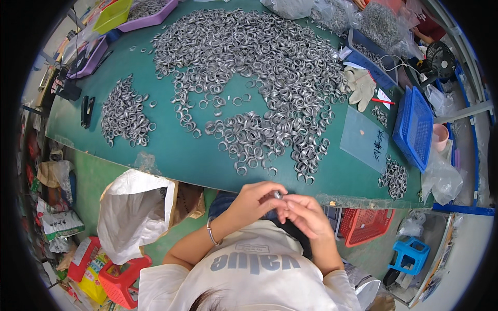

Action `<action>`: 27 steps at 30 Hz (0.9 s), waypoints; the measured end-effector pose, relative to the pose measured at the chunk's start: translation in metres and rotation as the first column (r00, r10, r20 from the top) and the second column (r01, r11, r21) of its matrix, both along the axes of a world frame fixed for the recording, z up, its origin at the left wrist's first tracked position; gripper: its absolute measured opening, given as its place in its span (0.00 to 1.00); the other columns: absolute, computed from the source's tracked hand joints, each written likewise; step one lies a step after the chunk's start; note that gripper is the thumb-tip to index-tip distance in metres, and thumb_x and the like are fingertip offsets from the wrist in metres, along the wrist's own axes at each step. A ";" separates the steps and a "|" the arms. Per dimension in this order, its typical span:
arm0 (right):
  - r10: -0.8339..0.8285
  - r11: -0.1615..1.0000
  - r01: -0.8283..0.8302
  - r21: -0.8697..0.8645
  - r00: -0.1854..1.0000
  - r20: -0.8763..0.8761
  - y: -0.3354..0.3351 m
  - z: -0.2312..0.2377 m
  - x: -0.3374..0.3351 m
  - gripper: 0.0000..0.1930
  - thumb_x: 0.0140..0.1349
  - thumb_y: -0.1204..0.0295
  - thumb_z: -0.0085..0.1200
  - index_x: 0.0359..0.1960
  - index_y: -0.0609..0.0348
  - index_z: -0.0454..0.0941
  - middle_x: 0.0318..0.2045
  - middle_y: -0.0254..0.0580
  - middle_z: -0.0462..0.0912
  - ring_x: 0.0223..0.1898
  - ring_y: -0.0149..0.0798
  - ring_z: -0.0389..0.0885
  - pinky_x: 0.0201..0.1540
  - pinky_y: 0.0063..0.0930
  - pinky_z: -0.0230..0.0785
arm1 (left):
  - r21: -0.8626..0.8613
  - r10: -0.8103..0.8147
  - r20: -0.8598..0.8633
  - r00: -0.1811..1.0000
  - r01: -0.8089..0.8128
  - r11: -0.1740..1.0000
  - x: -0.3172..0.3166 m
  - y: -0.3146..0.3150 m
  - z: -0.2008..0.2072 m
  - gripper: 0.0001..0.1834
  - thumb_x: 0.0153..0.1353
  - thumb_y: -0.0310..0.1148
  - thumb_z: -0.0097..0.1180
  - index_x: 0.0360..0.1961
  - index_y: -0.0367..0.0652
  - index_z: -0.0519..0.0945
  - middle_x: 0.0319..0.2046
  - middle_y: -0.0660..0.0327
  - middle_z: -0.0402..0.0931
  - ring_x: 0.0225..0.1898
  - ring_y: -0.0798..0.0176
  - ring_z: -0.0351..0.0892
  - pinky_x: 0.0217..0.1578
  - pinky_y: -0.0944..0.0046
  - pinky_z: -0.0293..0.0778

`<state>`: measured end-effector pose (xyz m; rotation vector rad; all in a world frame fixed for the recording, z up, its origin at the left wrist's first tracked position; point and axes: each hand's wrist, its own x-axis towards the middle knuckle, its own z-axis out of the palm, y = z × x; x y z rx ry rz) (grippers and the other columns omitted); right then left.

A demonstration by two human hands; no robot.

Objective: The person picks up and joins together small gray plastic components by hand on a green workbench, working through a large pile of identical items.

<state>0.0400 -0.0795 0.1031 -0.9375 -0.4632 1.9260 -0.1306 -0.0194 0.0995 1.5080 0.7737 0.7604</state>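
A small grey metal ring (278, 195) is pinched between my fingertips, just off the table's near edge. My left hand (254, 201) closes around it from the left, and my right hand (306, 213) meets it from the right with thumb and fingers together. Directly beyond my hands, a large heap of similar metal rings (228, 46) spreads over the green table (176, 160), with its nearest loose rings close to my fingers. A smaller pile of rings (124, 114) lies at the left, and another small pile (394, 179) at the right near the edge.
On the right are a work glove (360, 87), a clear plastic sheet (363, 137), a blue basket (413, 127) and a black fan (441, 58). An open white sack (132, 212) stands below the table's left edge. A red basket (365, 225) sits under the right edge.
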 end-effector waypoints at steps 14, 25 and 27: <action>-0.621 0.750 -0.441 0.493 -0.213 0.754 0.070 -0.017 0.034 0.04 0.49 0.76 0.56 0.27 0.59 0.77 0.30 0.38 0.76 0.35 0.42 0.70 0.36 0.33 0.59 | -0.700 0.213 0.506 0.836 0.253 0.668 0.001 -0.003 -0.016 0.19 0.63 0.29 0.46 0.53 0.30 0.66 0.48 0.48 0.71 0.48 0.55 0.74 0.49 0.60 0.71; -0.575 0.749 -0.582 0.316 -0.334 0.747 0.068 -0.005 0.036 0.10 0.45 0.80 0.52 0.31 0.58 0.77 0.30 0.35 0.74 0.37 0.39 0.70 0.41 0.34 0.57 | -0.665 0.199 0.605 0.771 0.351 0.659 -0.002 -0.002 -0.010 0.28 0.56 0.28 0.53 0.57 0.30 0.61 0.52 0.47 0.67 0.56 0.50 0.67 0.55 0.54 0.64; -0.579 0.751 -0.574 0.328 -0.332 0.745 0.069 -0.003 0.040 0.07 0.47 0.78 0.54 0.30 0.58 0.77 0.30 0.35 0.74 0.37 0.39 0.70 0.42 0.35 0.56 | -0.643 0.194 0.647 0.738 0.390 0.659 -0.002 -0.002 -0.009 0.29 0.55 0.28 0.54 0.58 0.31 0.61 0.53 0.47 0.66 0.57 0.50 0.66 0.56 0.54 0.63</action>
